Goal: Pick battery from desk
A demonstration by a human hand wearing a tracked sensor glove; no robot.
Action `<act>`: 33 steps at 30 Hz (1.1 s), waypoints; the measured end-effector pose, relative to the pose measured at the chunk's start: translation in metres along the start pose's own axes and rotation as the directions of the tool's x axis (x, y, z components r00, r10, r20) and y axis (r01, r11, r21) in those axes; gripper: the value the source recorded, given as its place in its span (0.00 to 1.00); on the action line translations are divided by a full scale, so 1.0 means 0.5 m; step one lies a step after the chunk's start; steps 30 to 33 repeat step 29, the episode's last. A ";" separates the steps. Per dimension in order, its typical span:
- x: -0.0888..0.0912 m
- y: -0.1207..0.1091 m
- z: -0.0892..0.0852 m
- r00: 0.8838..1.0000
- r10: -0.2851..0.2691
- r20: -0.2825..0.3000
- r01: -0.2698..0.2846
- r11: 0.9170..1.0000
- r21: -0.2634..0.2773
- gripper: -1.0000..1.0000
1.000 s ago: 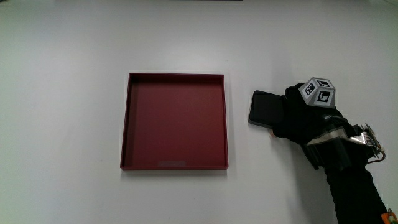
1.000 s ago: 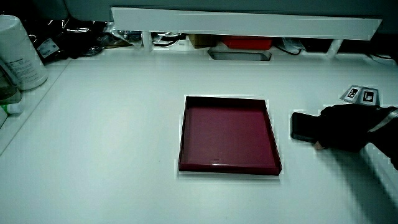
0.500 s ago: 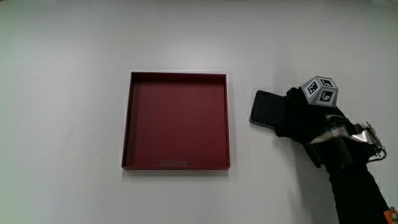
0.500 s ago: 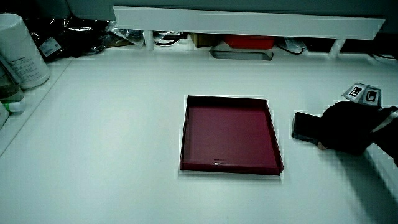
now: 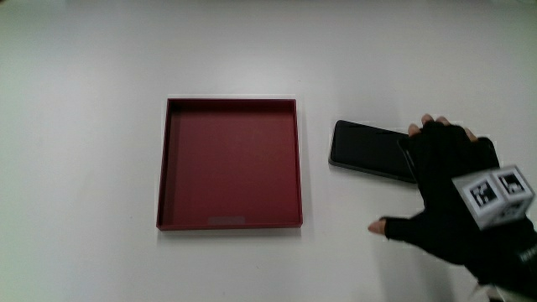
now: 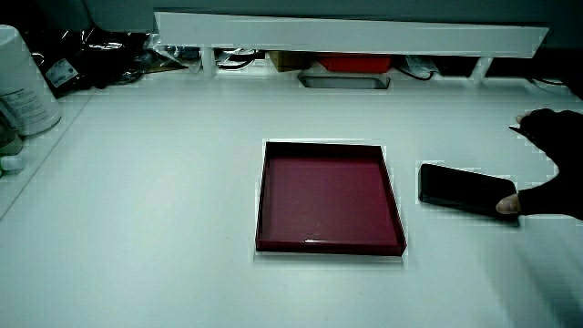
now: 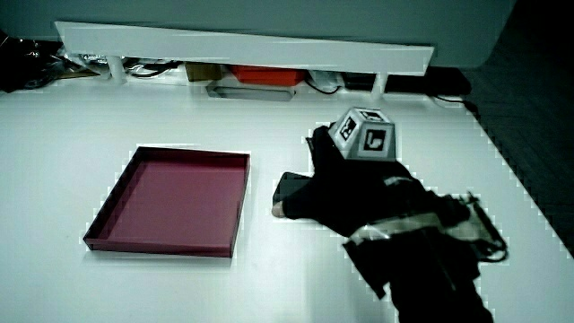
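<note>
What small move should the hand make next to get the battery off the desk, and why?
Probably close the fingers around the battery's edges. The hand is spread open over one end of the flat black battery, which lies flat on the table beside the red tray, not yet gripped or raised.

Main view hangs straight over the tabletop [image 5: 101, 67] looking down, framed pretty tight on the red tray [image 5: 229, 164] and the patch beside it. Both side views sit at the person's edge, lower, looking forward and down across the tabletop to the low white partition [image 6: 351, 32] [image 7: 242, 49], each from its own angle. All three share the red tray [image 6: 328, 193] [image 7: 175, 202] and the surface around it.
</note>
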 end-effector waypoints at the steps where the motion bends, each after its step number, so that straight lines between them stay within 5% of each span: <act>1: 0.003 0.004 -0.003 1.000 -0.006 -0.001 0.006 1.000 -0.010 0.93; 9: 0.006 0.013 -0.006 1.000 -0.008 -0.015 0.008 1.000 -0.007 1.00; 15: 0.012 0.005 0.002 0.999 0.028 -0.045 -0.026 0.998 0.053 1.00; 21: 0.008 -0.005 0.005 0.999 0.052 0.004 -0.052 0.993 0.110 1.00; 27: -0.035 -0.045 0.059 0.993 0.103 0.060 -0.112 0.978 0.178 1.00; 29: -0.071 -0.078 0.088 0.985 0.153 0.084 -0.167 0.964 0.207 1.00; 33: -0.071 -0.078 0.088 0.985 0.153 0.084 -0.167 0.964 0.207 1.00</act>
